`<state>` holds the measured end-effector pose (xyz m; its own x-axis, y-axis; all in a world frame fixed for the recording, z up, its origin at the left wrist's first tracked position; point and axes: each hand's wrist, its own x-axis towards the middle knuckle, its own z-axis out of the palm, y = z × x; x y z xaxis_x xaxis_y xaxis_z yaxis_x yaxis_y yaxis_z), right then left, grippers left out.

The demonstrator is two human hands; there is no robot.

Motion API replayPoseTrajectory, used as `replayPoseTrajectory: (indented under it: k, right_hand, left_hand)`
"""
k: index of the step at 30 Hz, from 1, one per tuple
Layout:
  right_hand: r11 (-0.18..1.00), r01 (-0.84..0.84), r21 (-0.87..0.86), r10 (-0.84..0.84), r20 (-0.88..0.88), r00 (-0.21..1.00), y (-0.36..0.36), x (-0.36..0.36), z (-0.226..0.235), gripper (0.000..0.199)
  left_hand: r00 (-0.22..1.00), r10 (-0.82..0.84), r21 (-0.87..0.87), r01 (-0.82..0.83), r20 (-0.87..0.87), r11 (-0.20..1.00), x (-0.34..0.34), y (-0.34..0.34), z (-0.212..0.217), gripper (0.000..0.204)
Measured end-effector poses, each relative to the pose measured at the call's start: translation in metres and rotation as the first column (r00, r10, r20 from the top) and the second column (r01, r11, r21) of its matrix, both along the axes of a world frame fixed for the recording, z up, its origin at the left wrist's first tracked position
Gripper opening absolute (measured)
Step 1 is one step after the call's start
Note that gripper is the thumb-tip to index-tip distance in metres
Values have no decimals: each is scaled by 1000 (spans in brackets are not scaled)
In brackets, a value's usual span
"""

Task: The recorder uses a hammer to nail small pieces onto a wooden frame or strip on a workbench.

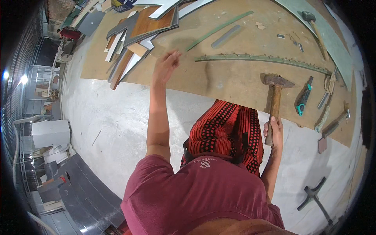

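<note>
My right hand [275,131] is wrapped round the lower wooden handle of a hammer [276,98], whose rusty metal head points away from me over the table edge. Above the near left part of the brown-topped table [117,70], my left hand [166,66] has its fingers curled and pinched together; whatever may be between them is too small to make out. To the right of that hand lies a long, narrow green strip [262,58] with small bumps along its edge. Beyond it are a smooth green strip [219,30] and a short grey strip [226,36].
A pile of wood and grey board offcuts [152,23] lies at the far left. On the right are a black-and-teal utility knife [304,98], a black-headed mallet [318,35] and a dark-handled tool [333,126]. A dark stand base [313,193] rests on the floor.
</note>
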<state>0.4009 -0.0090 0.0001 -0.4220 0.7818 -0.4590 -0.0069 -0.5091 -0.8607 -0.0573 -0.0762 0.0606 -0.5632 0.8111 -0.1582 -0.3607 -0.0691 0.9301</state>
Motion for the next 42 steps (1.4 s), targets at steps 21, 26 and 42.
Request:
replayPoseTrajectory:
  k: [21,26,42]
  right_hand:
    - [997,9,79,-12,34,999,-5,-5,2,30]
    - [997,16,76,-19,44,999,-5,-4,2,30]
    - [999,7,53,-8,19,1000,-4,-4,4,30]
  left_hand:
    - [873,-117,-283,-25,-473,959,4,51,-79,26]
    - [906,-150,-305,24,-396,952,4,52,-80,29]
    - [805,-53,-241,-113,-590,964,14,50,-86,27]
